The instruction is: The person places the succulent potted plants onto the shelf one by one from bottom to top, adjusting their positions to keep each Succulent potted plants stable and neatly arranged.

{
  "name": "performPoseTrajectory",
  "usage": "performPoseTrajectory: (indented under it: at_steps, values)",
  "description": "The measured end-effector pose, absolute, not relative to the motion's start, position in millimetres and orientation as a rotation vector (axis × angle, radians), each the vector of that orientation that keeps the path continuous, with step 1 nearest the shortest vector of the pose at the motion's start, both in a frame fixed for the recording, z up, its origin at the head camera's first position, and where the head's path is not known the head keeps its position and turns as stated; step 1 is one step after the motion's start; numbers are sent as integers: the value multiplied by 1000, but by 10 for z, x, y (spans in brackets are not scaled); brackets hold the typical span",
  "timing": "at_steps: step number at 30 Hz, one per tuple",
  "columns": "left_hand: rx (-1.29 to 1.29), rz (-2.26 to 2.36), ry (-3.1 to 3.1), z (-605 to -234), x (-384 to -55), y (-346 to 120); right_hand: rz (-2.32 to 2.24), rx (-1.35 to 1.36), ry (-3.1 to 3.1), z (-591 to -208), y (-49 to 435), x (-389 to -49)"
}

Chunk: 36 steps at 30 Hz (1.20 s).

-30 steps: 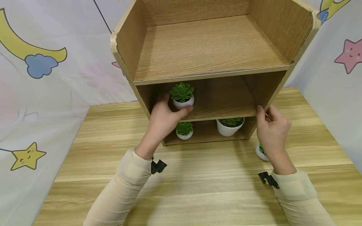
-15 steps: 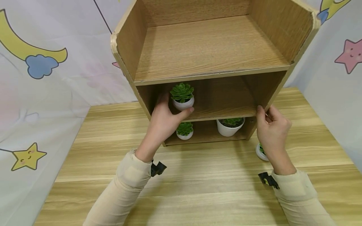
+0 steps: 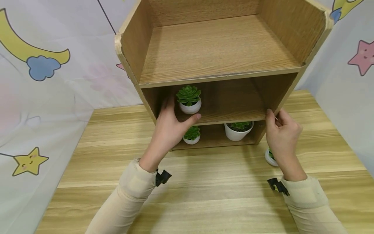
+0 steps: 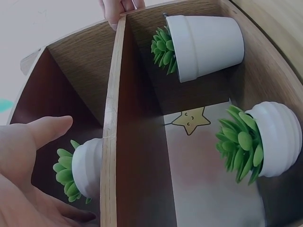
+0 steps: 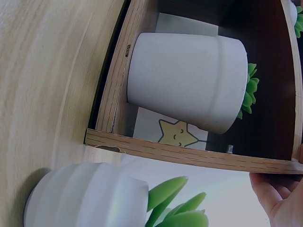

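On the middle board of the wooden shelf (image 3: pixel 222 48) stands a small succulent in a round white pot (image 3: pixel 190 106). My left hand (image 3: pixel 169 130) is beside it, thumb spread in front and fingers reaching in along its left side, partly hidden. In the left wrist view the thumb (image 4: pixel 52 130) is apart from the pot (image 4: pixel 87 168). My right hand (image 3: pixel 281 143) grips the right side edge of the shelf at the middle board, thumb in front and fingers curled on the outer side.
Below, the bottom compartment holds a small potted succulent (image 3: pixel 192 138) on the left and a larger white pot (image 3: pixel 238 132) on the right. Another small succulent pot (image 3: pixel 271 158) stands on the wooden table (image 3: pixel 216 195), partly behind my right wrist. Patterned cloth walls (image 3: pixel 73 29) surround the table.
My left thumb has loosened and moved slightly off the pot, leaving a gap. The succulent stays in place on the board. My right hand keeps its hold on the shelf.
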<state>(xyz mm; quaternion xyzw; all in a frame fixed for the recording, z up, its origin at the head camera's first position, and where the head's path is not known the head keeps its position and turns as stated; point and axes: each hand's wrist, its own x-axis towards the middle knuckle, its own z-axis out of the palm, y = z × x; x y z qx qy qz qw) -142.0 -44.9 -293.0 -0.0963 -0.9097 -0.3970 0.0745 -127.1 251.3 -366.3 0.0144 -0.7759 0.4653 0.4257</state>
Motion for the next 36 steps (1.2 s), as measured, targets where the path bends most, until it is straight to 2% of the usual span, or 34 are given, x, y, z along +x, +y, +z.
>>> performPoseTrajectory:
  at_steps: [36]
  values:
    - [-355,-1119,-2724,-3037,-1179,-500,1149,18,-1954,-3668,2523,-1276]
